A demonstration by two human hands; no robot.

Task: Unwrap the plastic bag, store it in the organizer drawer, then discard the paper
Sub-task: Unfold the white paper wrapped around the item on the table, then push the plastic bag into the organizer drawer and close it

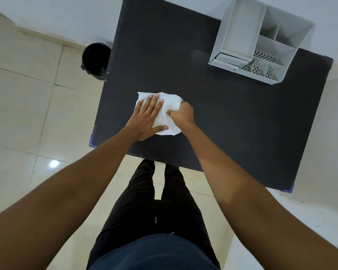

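A white crumpled paper (171, 103) lies on the dark table (232, 117), left of its middle. My left hand (147, 116) rests flat on the paper's left half with the fingers spread. My right hand (182, 114) is closed into a fist on the paper's right edge, pinching it. The plastic bag is hidden; I cannot see it under or inside the paper. A grey organizer (261, 38) with several compartments and small drawers at its front left stands at the table's far right corner.
A black bin (95, 60) stands on the tiled floor beside the table's far left edge. My legs are below the table's near edge. A white wall runs behind the table.
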